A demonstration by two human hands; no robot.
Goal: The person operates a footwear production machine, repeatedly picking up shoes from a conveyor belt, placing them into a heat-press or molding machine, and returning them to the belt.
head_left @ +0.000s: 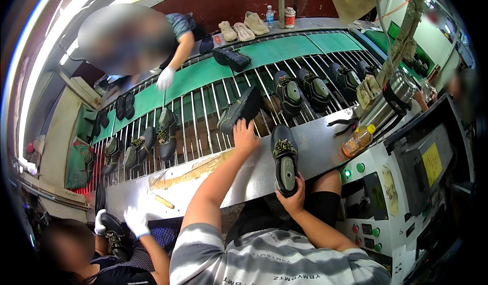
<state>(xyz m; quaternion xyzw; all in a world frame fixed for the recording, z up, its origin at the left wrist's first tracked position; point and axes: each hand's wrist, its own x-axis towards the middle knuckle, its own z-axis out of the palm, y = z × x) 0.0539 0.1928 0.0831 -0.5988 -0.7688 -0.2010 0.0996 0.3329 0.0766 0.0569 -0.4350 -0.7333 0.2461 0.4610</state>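
Observation:
My right hand [293, 196] grips the heel end of a black shoe [284, 155] with a grey-green insert inside and dark patterned laces. Its toe points away from me, over the metal ledge. With my left arm stretched forward, my left hand [245, 134] has its fingers closed on the edge of another black shoe [239, 108]. That shoe is tipped on its side over the roller rack, its dark sole turned to the right. Part of the left hand's grip is hidden behind its own fingers.
More black shoes [288, 94] stand on the metal rollers [203, 117], with a green belt [284, 48] behind. A wooden-handled tool [164, 201], yellow-capped bottle [358, 140] and steel flask [389, 99] lie around the ledge. Gloved co-workers work across and at left; a control panel [368, 203] stands right.

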